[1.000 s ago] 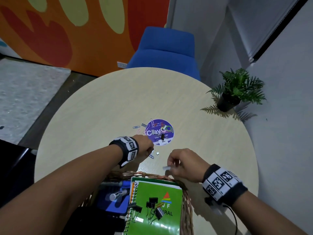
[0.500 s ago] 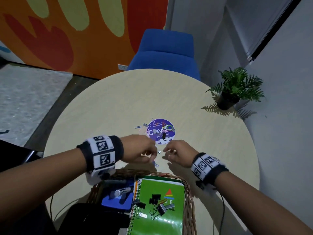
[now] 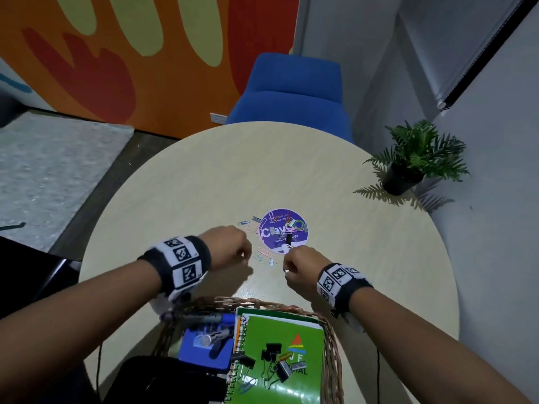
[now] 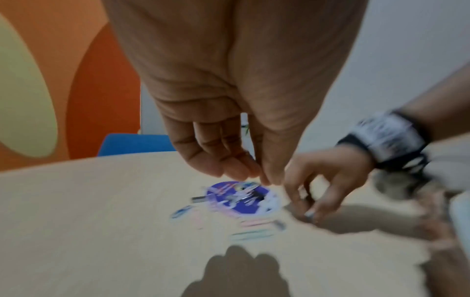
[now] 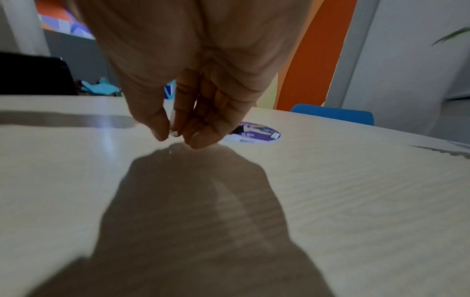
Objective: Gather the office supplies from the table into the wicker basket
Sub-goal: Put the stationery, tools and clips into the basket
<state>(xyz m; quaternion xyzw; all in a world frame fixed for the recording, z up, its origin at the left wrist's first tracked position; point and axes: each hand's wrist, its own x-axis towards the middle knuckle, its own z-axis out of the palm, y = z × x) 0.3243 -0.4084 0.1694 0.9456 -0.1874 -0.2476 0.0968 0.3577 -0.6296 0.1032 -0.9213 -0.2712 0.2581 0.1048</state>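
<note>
Loose coloured paper clips (image 3: pixel 262 255) and a short staple strip (image 3: pixel 271 262) lie on the table beside a round purple sticker (image 3: pixel 268 239), which carries more clips. My left hand (image 3: pixel 245 252) hovers left of them with fingers bunched toward the thumb (image 4: pixel 254 174); the blurred left wrist view shows nothing between them. To their right, my right hand (image 3: pixel 287 269) pinches a small silver piece (image 5: pixel 174 133) between thumb and fingers, just above the table. The wicker basket (image 3: pixel 262 301) stands near me with a green notebook (image 3: pixel 280 330) and black binder clips (image 3: pixel 272 349) inside.
A potted plant (image 3: pixel 408 170) stands at the table's right edge. A blue chair (image 3: pixel 291 97) is behind the far edge. In the basket's left half lie a blue item and a marker (image 3: pixel 204 317). A black object (image 3: pixel 160 383) lies next to the basket.
My right hand left the basket rim and came forward to the clips by the sticker. My left hand shifted slightly left, uncovering the loose clips.
</note>
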